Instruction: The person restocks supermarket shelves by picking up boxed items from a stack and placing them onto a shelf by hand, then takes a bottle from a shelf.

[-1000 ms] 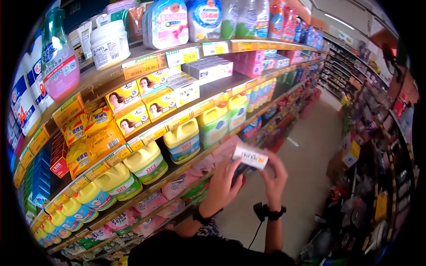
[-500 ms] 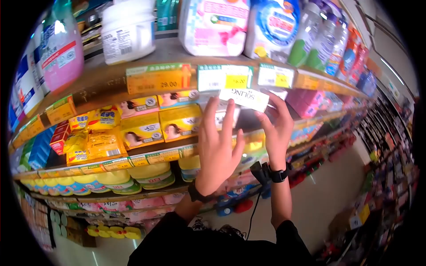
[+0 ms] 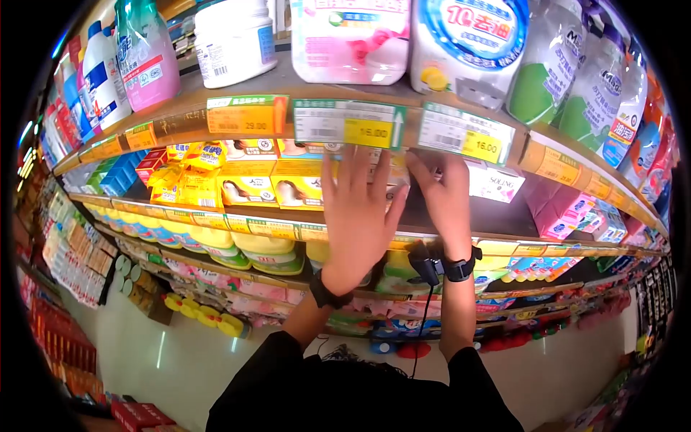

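My left hand (image 3: 360, 209) reaches in under the upper shelf edge, its fingers stretched out and palm down. Behind its fingers is a partly covered box (image 3: 398, 173); whether the hand touches it I cannot tell. Beside it, my right hand (image 3: 448, 201) is bent at the fingers, tips tucked in the shadow below the price labels; what they hold, if anything, is hidden. A white box marked SOLING (image 3: 497, 181) lies on the shelf just right of that hand. Yellow soap boxes (image 3: 248, 183) are stacked left of my left hand.
Price labels (image 3: 349, 124) hang along the upper shelf edge (image 3: 522, 140), close above my fingers. Detergent bottles (image 3: 468, 43) and a white tub (image 3: 234, 43) stand on top. Pink boxes (image 3: 558, 205) sit to the right, yellow-capped jugs (image 3: 266, 252) below. A cable (image 3: 425, 317) hangs from my right wrist.
The white SOLING box that was held up between both hands no longer shows there. Both hands are now under the upper shelf edge, and the view has shifted closer to the shelf.
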Tool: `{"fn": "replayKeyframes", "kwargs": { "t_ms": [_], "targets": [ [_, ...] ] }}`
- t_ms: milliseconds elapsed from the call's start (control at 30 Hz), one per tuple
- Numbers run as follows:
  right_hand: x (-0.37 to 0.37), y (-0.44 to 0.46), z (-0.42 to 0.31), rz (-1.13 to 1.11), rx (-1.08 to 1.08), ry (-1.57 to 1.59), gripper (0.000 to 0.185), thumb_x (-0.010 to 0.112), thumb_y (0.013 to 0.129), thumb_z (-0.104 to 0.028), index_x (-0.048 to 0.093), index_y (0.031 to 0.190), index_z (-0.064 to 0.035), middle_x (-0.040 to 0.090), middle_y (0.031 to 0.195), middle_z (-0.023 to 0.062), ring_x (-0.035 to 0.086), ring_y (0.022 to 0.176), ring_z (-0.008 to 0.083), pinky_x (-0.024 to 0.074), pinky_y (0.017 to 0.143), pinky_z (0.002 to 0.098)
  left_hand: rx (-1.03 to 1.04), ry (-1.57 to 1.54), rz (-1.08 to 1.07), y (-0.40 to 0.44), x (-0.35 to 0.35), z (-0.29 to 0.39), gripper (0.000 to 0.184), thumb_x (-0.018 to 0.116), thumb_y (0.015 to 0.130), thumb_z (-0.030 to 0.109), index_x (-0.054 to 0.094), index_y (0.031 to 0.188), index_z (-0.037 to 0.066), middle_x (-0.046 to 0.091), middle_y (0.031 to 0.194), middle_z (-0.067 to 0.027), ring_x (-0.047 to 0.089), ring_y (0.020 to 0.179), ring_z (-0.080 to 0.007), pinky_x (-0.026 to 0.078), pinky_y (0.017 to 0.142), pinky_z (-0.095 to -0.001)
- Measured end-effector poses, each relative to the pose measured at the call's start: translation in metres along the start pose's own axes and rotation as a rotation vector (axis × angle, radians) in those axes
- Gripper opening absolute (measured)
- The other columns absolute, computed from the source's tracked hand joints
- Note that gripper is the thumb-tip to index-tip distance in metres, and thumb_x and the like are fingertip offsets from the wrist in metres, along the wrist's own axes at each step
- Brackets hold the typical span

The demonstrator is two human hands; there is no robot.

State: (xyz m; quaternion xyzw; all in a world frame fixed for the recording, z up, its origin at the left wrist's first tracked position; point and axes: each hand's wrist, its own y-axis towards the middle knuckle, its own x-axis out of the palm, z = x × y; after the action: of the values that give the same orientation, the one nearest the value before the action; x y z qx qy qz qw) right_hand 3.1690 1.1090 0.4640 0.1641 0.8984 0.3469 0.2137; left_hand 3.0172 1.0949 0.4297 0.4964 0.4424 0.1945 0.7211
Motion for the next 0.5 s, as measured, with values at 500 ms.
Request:
{"fn": "replayKeyframes", "kwargs": {
  "t_ms": [500],
  "targets": [
    [-0.008,-0.004,0.016,-0.100,-0.202,0.006,0.026,0.064,0.093,-0.016,0.064,0.110,0.0035,0.067,0.099,0.0275,0.063,0.094,0.0482,0.0504,0.081,0.0551,-0.135,0.143,-0.008,0.017,0.014,0.028,0.031,0.054,0.105,0.023,0.064,0.122,-0.002,0.059,0.126,-0.0222,0.051,0.130,-0.0407,0.022,0.123,-0.0575]
  ]
}}
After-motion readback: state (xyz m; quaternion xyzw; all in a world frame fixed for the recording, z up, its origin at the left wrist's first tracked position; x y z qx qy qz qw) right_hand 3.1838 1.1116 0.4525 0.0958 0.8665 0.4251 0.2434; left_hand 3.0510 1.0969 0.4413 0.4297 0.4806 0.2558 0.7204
